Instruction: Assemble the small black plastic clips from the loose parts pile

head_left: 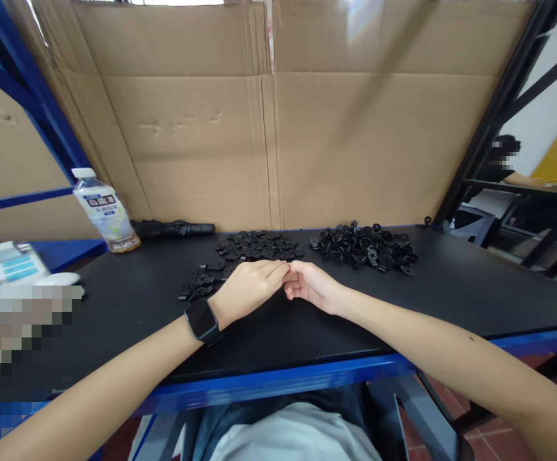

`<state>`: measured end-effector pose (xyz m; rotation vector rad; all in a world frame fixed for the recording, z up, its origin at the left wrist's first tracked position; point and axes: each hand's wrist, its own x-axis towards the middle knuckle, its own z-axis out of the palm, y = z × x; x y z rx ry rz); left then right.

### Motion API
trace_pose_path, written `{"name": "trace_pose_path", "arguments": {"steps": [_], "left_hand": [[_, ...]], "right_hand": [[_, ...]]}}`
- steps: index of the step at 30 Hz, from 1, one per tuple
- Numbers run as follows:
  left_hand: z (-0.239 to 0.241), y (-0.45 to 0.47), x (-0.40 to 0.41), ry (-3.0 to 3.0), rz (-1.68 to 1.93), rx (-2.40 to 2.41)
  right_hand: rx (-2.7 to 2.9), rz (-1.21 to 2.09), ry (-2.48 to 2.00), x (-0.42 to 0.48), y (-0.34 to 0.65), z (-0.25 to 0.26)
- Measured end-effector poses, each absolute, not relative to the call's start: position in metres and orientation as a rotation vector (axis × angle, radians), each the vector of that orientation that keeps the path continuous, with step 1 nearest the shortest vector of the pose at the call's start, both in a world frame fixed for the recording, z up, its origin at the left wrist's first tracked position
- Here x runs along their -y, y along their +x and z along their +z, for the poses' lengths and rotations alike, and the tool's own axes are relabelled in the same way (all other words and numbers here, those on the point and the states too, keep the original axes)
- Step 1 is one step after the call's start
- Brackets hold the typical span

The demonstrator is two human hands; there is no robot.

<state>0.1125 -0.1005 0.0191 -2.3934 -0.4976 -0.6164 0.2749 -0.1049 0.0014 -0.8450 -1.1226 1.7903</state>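
Note:
My left hand (252, 287), with a black smartwatch (202, 320) on its wrist, rests on the black tabletop (129, 301) with its fingers curled and pinched toward my right hand (308, 286). The fingertips of both hands meet at the middle of the table. Whatever is between them is hidden. Just beyond my left hand lies a flat pile of small black plastic parts (240, 253). A second, heaped pile of black parts (365, 246) lies beyond my right hand.
A plastic drink bottle (105, 211) stands at the back left beside a folded black umbrella (173, 228). A cardboard sheet (269, 115) walls the back. A white device (4, 262) sits at far left. Another person (504, 160) sits at the far right.

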Motion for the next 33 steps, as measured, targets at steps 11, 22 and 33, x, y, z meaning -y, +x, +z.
{"name": "trace_pose_path", "arguments": {"steps": [11, 22, 33], "left_hand": [[0.016, 0.111, 0.102, -2.357, -0.789, 0.473], [0.020, 0.109, 0.103, -2.337, -0.893, 0.565], [0.025, 0.109, 0.100, -2.527, -1.170, 1.153]], "right_hand": [[1.239, 1.618, -0.904, 0.114, 0.269, 0.005], [1.322, 1.501, -0.934, 0.119, 0.264, 0.005], [1.444, 1.727, -0.807, 0.114, 0.272, 0.006]]}}
